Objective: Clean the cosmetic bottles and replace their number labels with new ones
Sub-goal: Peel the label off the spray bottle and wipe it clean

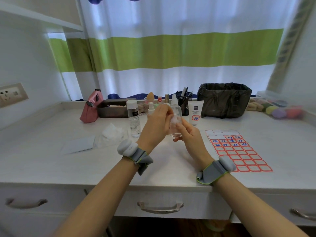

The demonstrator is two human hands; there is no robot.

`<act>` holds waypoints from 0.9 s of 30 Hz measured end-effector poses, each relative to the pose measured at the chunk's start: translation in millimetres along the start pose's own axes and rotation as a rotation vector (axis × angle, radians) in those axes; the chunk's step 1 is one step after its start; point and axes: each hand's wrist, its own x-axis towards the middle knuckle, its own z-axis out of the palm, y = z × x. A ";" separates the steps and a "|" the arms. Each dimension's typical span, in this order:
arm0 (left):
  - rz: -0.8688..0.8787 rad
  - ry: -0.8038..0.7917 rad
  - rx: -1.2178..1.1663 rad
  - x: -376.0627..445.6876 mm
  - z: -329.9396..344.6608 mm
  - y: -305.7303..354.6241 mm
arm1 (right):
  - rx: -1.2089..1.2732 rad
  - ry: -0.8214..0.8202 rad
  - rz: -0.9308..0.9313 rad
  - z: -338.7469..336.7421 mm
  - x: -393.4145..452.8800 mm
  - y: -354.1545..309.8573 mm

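Observation:
A clear spray bottle [176,110] with a white pump top is held upright above the desk's middle. My left hand [154,125] wraps its left side. My right hand [189,134] grips its lower right and presses a white wipe [176,120] against the bottle's front. A red-bordered label sheet [239,151] with blue handwritten numbers lies flat to the right. A white tube [195,112] bearing label 10 stands behind my hands. A tall clear bottle [133,118] with a white cap stands to the left.
A pile of white wipes [112,135] and a white card [79,144] lie on the left. At the back stand a pink pouch [90,108], a dark tray [112,108], a pen cup [183,101], a black-lined bin [224,100] and a box of coloured sponges [277,108].

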 end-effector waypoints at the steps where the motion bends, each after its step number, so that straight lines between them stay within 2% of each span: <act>1: 0.001 0.015 0.001 -0.6 2.0 -0.9 | -0.002 0.004 -0.004 -0.4 0.1 -0.3; 4: 0.002 0.030 0.012 -7.3 5.8 -4.2 | -0.036 0.006 -0.024 -0.9 0.5 2.0; 10: 0.050 -0.072 0.018 -12.0 -2.7 -6.9 | -0.082 0.008 -0.019 -1.6 2.9 7.1; 15: -0.029 0.005 -0.005 3.9 -6.7 -7.9 | -0.078 -0.019 -0.012 1.2 1.4 6.4; 18: 0.004 0.014 0.000 2.8 -3.5 -4.7 | -0.051 -0.008 -0.012 0.1 1.5 5.1; 27: 0.075 -0.089 0.074 -11.0 -3.5 -6.2 | -0.134 0.016 0.014 -1.8 4.7 13.4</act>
